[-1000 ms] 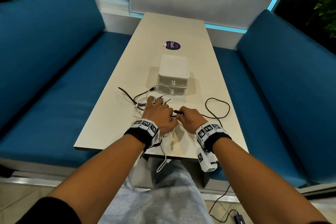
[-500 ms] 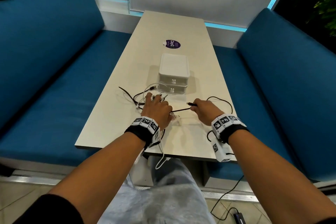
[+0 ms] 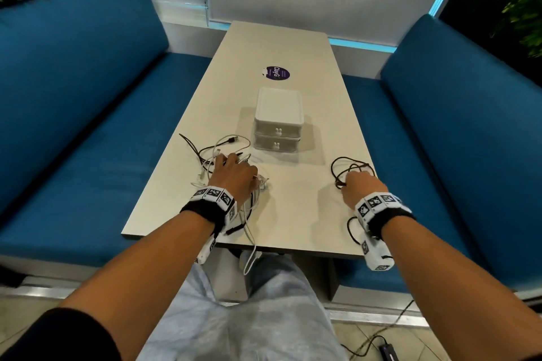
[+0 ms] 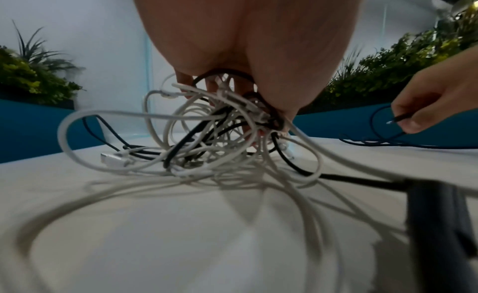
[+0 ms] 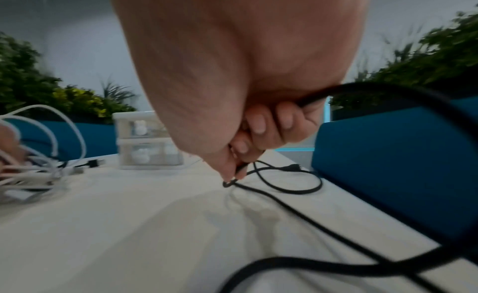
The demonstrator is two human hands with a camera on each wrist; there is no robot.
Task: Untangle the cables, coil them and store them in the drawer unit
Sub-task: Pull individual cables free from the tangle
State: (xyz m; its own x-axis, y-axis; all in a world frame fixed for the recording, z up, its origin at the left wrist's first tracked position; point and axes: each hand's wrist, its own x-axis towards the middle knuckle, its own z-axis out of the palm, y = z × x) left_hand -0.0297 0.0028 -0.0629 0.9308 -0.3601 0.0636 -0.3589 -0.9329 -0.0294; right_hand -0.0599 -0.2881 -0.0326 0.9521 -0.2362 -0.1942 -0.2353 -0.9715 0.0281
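Cables: tangled white and black cords (image 3: 231, 161), left of frame, anchored by left hand (image 3: 234, 177), whose finger state I cannot tell.
Right hand (image 3: 362, 189): pinches thin black cable (image 3: 349, 167), apart for coiling.

Drawer unit (image 3: 278, 120): centre of tabletop (image 3: 293, 208), behind both hands.
Tangled cables (image 3: 223, 161): left of unit, under left hand (image 3: 234, 176).
Single cable (image 3: 349, 167): right, at right hand (image 3: 362, 189).
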